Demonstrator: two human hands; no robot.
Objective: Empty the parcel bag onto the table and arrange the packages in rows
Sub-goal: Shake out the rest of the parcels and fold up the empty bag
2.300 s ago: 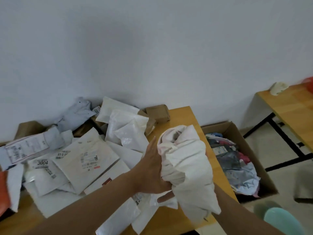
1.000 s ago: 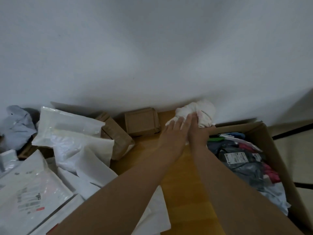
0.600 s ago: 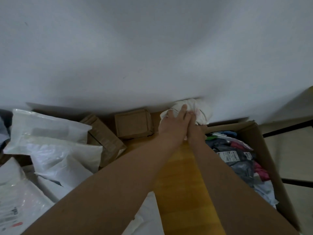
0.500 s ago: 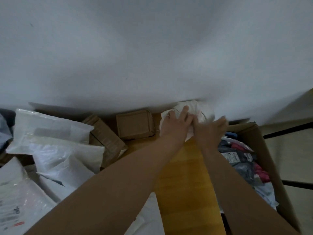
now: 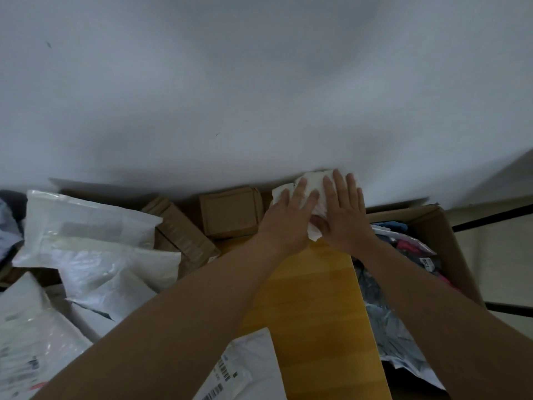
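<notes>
The crumpled white parcel bag (image 5: 313, 184) lies bunched in the far right corner of the wooden table (image 5: 314, 298), against the wall. My left hand (image 5: 288, 217) and my right hand (image 5: 344, 213) both press flat on it with straight fingers. Left of the bag sits a small brown cardboard box (image 5: 230, 212). A second brown box (image 5: 184, 235) lies tilted beside it. White plastic mailers (image 5: 95, 241) are heaped over the left half of the table, some with printed labels (image 5: 219, 373).
A large open cardboard box (image 5: 438, 235) stands on the floor right of the table, full of grey and coloured packages (image 5: 398, 321). The white wall rises right behind the table. A black table leg (image 5: 490, 217) shows at far right.
I carried the bunched bag from mid-table to the far right corner. My right hand then let go of its grip and came down flat on the bag beside my left hand.
</notes>
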